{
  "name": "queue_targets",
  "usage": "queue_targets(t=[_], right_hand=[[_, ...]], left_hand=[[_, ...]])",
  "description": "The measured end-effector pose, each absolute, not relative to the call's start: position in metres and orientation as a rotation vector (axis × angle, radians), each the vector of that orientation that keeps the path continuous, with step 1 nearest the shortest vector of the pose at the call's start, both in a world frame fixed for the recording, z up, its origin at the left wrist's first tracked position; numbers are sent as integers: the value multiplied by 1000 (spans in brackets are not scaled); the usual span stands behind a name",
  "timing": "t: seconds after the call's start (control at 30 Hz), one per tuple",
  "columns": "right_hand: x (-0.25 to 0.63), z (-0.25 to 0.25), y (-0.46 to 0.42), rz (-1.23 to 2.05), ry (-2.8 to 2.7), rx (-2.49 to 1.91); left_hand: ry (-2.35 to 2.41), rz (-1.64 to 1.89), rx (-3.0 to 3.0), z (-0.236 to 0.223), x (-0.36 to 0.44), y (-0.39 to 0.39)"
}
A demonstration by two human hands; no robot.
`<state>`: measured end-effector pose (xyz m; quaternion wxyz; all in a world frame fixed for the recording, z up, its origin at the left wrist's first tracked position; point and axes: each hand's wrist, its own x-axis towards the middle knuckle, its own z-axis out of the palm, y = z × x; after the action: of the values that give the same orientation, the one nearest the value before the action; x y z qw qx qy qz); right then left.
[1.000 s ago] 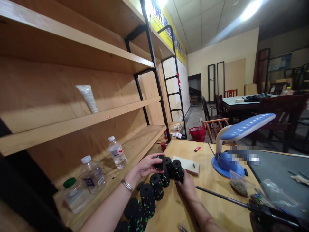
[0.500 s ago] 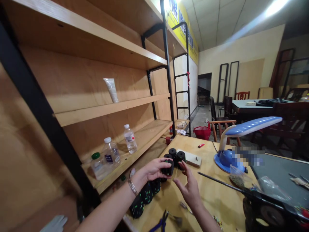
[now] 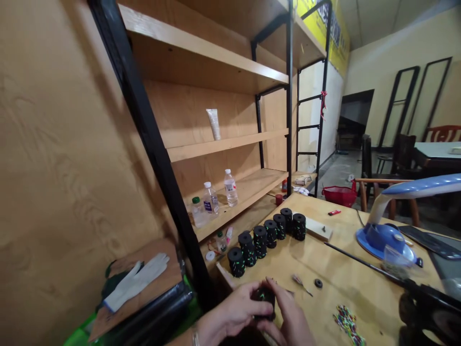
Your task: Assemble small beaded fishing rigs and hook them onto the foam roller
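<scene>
Low in the view, a black spool (image 3: 264, 299) wound with green-flecked cord is held between my two hands. My left hand (image 3: 234, 310) wraps round its near left side, with the thumb across the front. The fingers of my right hand (image 3: 288, 312) close on its right side and underneath. Part of the spool is covered by the fingers. Just beyond, several similar spools (image 3: 260, 241) stand upright in a row along the table's left edge. A small black ring (image 3: 318, 283) and a small pointed tool (image 3: 301, 284) lie to the right of my hands.
Colourful small pieces (image 3: 347, 324) lie in a pile on the wooden table (image 3: 306, 262). A black rod (image 3: 363, 263) leads to a dark machine at right, near the blue lamp (image 3: 382, 240). Shelving (image 3: 245, 192) with bottles stands left, and a white glove (image 3: 139, 278) lies lower left.
The spool has come back from the row towards me in my left hand. My right hand, apart from it before, now grips it too. The view has turned left.
</scene>
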<state>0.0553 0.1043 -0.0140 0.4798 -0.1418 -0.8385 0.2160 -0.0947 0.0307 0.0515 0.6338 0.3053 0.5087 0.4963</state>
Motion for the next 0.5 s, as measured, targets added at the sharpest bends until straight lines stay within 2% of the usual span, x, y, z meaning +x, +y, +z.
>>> queue_targets(t=[0.13, 0.23, 0.5], right_hand=[[51, -20, 91, 579, -2075, -375], [52, -26, 88, 654, -2091, -501], [68, -45, 91, 764, -2027, -667]], left_hand=[[1674, 1092, 1220, 75, -135, 20], [2178, 878, 1528, 100, -169, 35], [2352, 605, 1629, 110, -198, 80]])
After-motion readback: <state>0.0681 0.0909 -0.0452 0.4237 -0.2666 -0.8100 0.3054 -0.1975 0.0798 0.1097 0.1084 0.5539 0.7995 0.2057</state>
